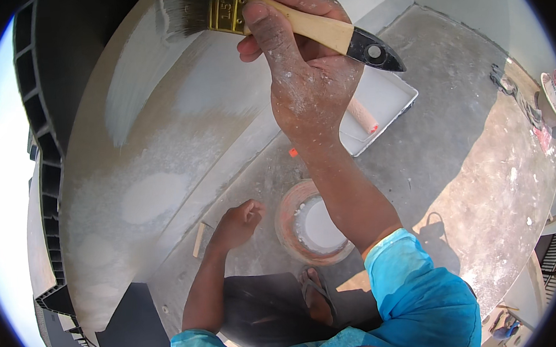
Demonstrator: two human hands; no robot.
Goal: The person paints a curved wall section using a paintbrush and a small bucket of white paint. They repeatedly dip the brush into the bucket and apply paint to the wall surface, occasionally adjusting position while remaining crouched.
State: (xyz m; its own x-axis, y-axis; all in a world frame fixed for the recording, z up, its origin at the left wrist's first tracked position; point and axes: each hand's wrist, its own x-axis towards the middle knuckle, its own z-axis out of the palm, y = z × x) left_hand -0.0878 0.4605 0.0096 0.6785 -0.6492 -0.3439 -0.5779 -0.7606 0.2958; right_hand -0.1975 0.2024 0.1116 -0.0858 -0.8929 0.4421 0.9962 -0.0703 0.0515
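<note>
My right hand (pixel 313 74), flecked with white paint, grips a flat paintbrush (pixel 323 32) by its pale wooden handle with a black tip. Its dark bristles meet the wall (pixel 100 205) at the top left, beside a fresh white streak (pixel 133 87). Lower down, my left hand (pixel 239 222) hangs near the wall's foot, its fingers curled in a loose fist with nothing visible in them. Between my forearms stands a round bucket (pixel 286 228) with a paint-stained rim, holding white paint (pixel 324 228); my right forearm covers part of it.
Beyond my right wrist, a paint tray (pixel 409 93) with white paint holds a roller (pixel 363 117). A small orange piece (pixel 293 152) lies by the wall, and a wood strip (pixel 199 239) is near my left hand. Clutter (pixel 518 99) lies on the concrete floor (pixel 419 157) at right.
</note>
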